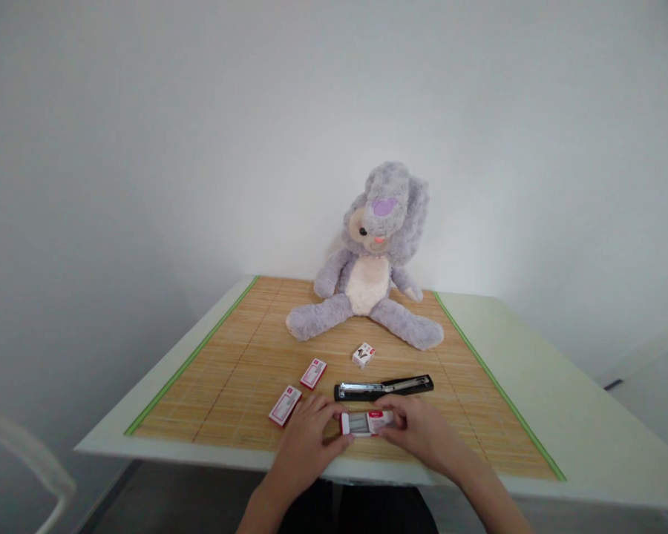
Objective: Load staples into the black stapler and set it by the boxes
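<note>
Near the table's front edge I hold a small red-and-white staple box (376, 420) between both hands. Its inner tray is partly slid out to the left, and grey strips of staples show in it. My left hand (306, 437) has thumb and fingers at the tray's left end. At the other end, my right hand (417, 429) pinches the sleeve. Just beyond the box lies a black stapler (384, 387), opened out flat with its metal channel showing. Two closed red-and-white boxes (285, 405) (313, 373) lie left of the stapler, the nearer one beside my left hand.
A small white box with a black picture (363, 354) sits behind the stapler. Further back, a grey plush rabbit (367, 285) leans against the wall. A bamboo mat (239, 371) with green edging covers much of the white table (539, 371). A pale curved bar (27, 452) stands at the lower left.
</note>
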`<state>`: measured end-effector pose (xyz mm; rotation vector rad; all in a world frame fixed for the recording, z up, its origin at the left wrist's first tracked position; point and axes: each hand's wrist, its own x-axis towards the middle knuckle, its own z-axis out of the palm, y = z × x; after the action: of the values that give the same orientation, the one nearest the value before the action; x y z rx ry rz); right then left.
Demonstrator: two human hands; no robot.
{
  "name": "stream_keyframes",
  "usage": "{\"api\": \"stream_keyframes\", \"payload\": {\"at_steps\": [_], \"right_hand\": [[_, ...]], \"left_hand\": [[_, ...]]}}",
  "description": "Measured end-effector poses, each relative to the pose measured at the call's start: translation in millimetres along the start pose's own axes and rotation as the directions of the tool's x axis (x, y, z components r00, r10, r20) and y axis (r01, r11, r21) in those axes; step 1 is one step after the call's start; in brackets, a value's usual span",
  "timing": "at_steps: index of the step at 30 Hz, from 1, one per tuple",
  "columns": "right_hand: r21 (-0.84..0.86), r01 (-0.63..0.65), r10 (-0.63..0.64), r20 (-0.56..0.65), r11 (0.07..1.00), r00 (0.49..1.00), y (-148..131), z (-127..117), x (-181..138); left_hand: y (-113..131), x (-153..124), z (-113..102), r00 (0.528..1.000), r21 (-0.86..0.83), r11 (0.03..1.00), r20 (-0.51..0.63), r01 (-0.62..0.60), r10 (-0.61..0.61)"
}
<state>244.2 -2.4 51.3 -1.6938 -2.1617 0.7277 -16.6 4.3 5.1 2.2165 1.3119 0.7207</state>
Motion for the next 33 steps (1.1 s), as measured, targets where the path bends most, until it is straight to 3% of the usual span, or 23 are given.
{"api": "stream_keyframes", "payload": {"at_steps": [6, 18, 25, 29, 33], "right_hand": [[0.012, -0.036, 0.035, 0.042, 0.999, 0.998, 23, -2, -13], [0.073, 0.083, -0.088, 0.063, 0.994, 0.994, -18, 19, 1], [0.037, 0.069, -0.071, 0.068, 0.997, 0.995, -21, 22, 3], [0.108, 0.026, -0.025, -0.007, 0.994, 1.000, -6, 13, 0], [0.133, -0.032, 0.060, -0.205, 0.991, 0.977, 28, -15, -6]], "left_hand": [[3, 2, -1, 1.000, -0.029, 0.999, 0.012, 0.016, -0.015], [-2, 3, 1, 0.999, -0.059, 0.998, 0.045, -0.008, 0.011], [1, 3, 0, 1.000, -0.060, 0.998, 0.024, -0.012, 0.013], [3, 0, 2, 0.999, -0.055, 0.998, -0.032, -0.010, 0.008], [3, -5, 5, 0.997, 0.029, 1.000, -0.076, 0.011, -0.009]]}}
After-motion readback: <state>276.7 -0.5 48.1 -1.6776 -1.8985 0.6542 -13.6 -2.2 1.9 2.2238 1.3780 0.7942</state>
